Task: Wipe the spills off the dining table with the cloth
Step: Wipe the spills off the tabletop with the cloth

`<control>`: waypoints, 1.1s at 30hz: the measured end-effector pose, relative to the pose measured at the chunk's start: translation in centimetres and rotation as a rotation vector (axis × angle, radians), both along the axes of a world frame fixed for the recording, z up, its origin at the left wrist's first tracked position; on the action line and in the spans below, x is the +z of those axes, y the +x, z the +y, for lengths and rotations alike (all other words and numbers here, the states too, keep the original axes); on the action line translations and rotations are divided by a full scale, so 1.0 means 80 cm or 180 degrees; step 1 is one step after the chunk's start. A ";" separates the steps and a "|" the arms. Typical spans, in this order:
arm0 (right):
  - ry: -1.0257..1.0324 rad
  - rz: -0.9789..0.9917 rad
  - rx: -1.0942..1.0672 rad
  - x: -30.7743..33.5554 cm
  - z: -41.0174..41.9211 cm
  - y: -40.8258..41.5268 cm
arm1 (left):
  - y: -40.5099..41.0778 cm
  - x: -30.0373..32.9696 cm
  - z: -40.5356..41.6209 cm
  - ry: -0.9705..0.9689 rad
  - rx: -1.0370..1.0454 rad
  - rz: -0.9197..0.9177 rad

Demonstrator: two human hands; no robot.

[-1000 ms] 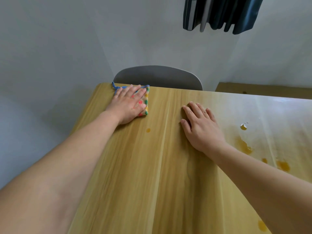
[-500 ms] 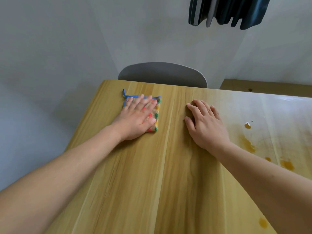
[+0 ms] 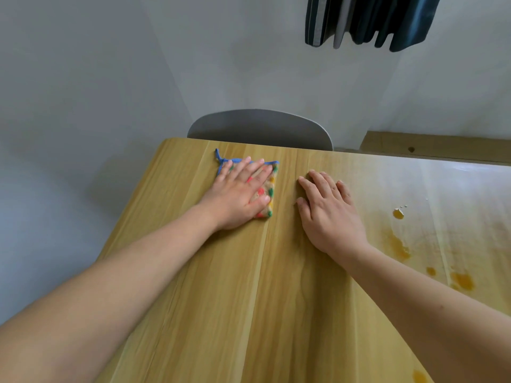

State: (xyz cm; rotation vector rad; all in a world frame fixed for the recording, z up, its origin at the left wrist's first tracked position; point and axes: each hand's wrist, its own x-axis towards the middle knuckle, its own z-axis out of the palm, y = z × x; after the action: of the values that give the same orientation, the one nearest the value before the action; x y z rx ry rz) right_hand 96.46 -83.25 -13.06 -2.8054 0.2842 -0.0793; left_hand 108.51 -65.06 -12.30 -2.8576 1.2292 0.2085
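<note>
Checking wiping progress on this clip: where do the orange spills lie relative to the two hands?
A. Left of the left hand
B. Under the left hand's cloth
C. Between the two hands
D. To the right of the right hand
D: the orange spills lie on the table to the right of the right hand, while the left hand presses the cloth far from them.

Two bare forearms enter from the lower corners of the frame, the left from the lower left, the right from the lower right. No sleeve shows on either arm up to the frame edge. The left hand [image 3: 240,199] and right hand [image 3: 330,214] wear no gloves, rings, watch or bands. Fingers [image 3: 313,186] end in short, unpainted nails. A small dark speck marks the right forearm near the lower right.
</note>
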 end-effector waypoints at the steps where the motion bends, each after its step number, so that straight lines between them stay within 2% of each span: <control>1: -0.0001 -0.0012 0.0000 0.000 -0.001 0.000 | 0.013 0.001 -0.012 -0.0012 0.0021 -0.0024; 6: -0.0028 -0.0120 -0.0022 -0.004 -0.002 0.003 | 0.054 -0.001 -0.053 0.0016 0.0182 -0.0110; 11: -0.0028 -0.0138 -0.0002 -0.005 -0.003 0.000 | 0.044 -0.002 -0.052 -0.0001 0.0232 -0.0108; 20: 0.0167 -0.0092 0.0016 0.000 -0.004 -0.001 | -0.075 -0.001 -0.025 0.0006 0.0288 0.0054; 24: 0.0672 -0.0067 0.0032 0.027 -0.020 -0.003 | -0.113 0.001 -0.023 0.0117 0.0323 0.0115; 26: 0.0475 -0.0011 0.0033 0.044 -0.050 0.005 | -0.117 0.000 -0.023 0.0112 0.0347 0.0131; 29: -0.0067 0.0445 -0.0296 0.068 -0.113 0.012 | -0.112 -0.001 -0.021 0.0117 0.0319 0.0128; 33: -0.0064 0.1385 -0.0847 0.065 -0.173 0.005 | -0.094 0.005 -0.043 0.0068 0.0209 0.0154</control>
State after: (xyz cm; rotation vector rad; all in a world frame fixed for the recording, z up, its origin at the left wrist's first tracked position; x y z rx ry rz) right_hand 96.83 -97.10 -7.84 -2.7604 0.7586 0.4749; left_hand 100.97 -68.51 -11.92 -2.8937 1.1344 0.2920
